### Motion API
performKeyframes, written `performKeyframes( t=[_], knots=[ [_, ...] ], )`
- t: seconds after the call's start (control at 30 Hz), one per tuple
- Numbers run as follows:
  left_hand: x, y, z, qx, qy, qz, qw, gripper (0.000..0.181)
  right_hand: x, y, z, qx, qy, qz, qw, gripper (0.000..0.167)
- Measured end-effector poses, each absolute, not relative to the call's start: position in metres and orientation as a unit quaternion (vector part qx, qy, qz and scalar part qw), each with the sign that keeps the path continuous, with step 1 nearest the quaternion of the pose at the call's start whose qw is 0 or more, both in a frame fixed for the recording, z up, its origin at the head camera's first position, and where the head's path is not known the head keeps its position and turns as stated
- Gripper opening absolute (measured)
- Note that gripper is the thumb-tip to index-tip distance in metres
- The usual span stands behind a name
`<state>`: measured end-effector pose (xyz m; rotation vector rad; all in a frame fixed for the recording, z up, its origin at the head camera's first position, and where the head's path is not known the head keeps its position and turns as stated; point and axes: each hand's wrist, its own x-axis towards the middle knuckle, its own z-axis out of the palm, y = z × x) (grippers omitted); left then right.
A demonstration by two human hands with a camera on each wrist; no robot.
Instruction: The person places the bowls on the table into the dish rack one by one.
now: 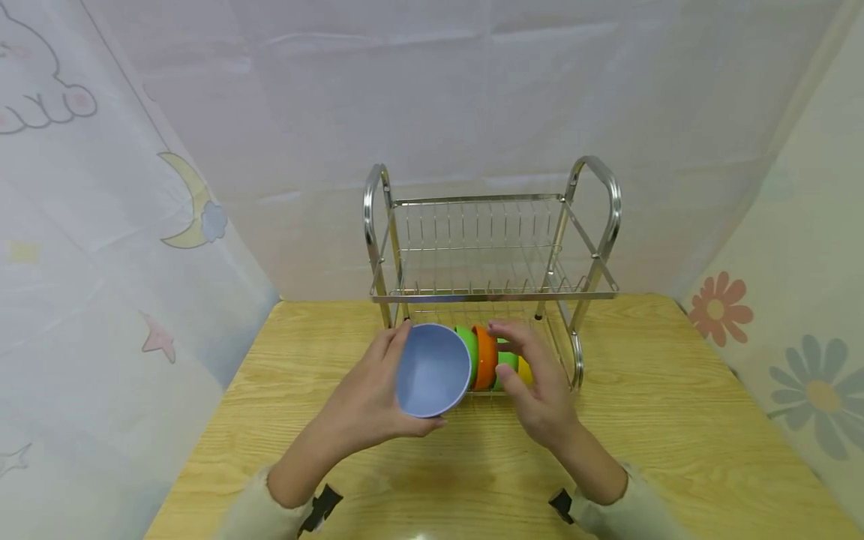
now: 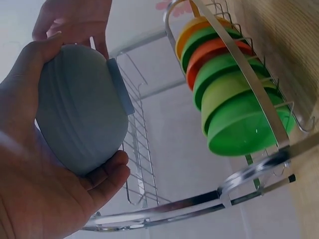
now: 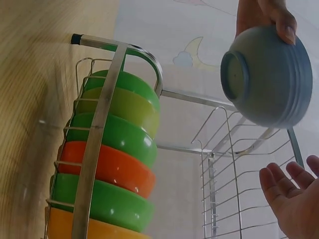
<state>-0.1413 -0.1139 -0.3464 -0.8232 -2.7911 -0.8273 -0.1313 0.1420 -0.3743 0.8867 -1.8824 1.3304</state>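
Observation:
My left hand point(image 1: 371, 394) grips a blue-grey bowl point(image 1: 433, 371) by its rim, thumb at the bottom and fingers at the upper left. In the head view the bowl's inside faces me; its ribbed outer wall and foot ring show in the right wrist view point(image 3: 266, 74). To the right of it my right hand point(image 1: 543, 386) hangs with parted, loosely bent fingers, holding nothing. Behind the hands, several nested bowls stand on edge in a row on the rack's lower tier: green, yellow-green, an orange bowl point(image 3: 112, 167) and a yellow bowl point(image 3: 94, 225) at the end.
A two-tier metal dish rack point(image 1: 493, 298) stands at the back of the wooden table point(image 1: 324, 352). Its upper wire tier point(image 1: 479, 232) sits above the bowls, with curved metal side frames. A patterned cloth backdrop point(image 1: 445, 97) hangs behind and at both sides.

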Motion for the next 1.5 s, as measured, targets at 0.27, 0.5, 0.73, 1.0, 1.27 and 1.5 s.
performKeyframes(
  t=[0.27, 0.5, 0.73, 1.0, 1.27, 1.5],
  knots=[
    [-0.139, -0.099, -0.345, -0.299, -0.910, -0.278, 0.074, 0.135, -0.129, 0.133, -0.377, 0.329, -0.725, 0.526, 0.299, 0.047],
    [-0.140, -0.090, -0.347, -0.312, -0.901, -0.286, 0.093, 0.134, -0.128, 0.130, -0.380, 0.314, -0.739, 0.527, 0.277, 0.053],
    [-0.141, -0.082, -0.350, -0.326, -0.897, -0.282, 0.105, 0.136, -0.125, 0.128, -0.379, 0.296, -0.760, 0.517, 0.260, 0.056],
    [-0.141, -0.076, -0.349, -0.338, -0.894, -0.269, 0.118, 0.135, -0.124, 0.127, -0.382, 0.272, -0.778, 0.505, 0.256, 0.057],
    [-0.142, -0.070, -0.350, -0.344, -0.887, -0.278, 0.135, 0.137, -0.123, 0.124, -0.381, 0.252, -0.771, 0.524, 0.259, 0.058],
    [-0.143, -0.064, -0.354, -0.333, -0.883, -0.295, 0.148, 0.138, -0.124, 0.121, -0.379, 0.226, -0.763, 0.543, 0.268, 0.053]
  ],
)
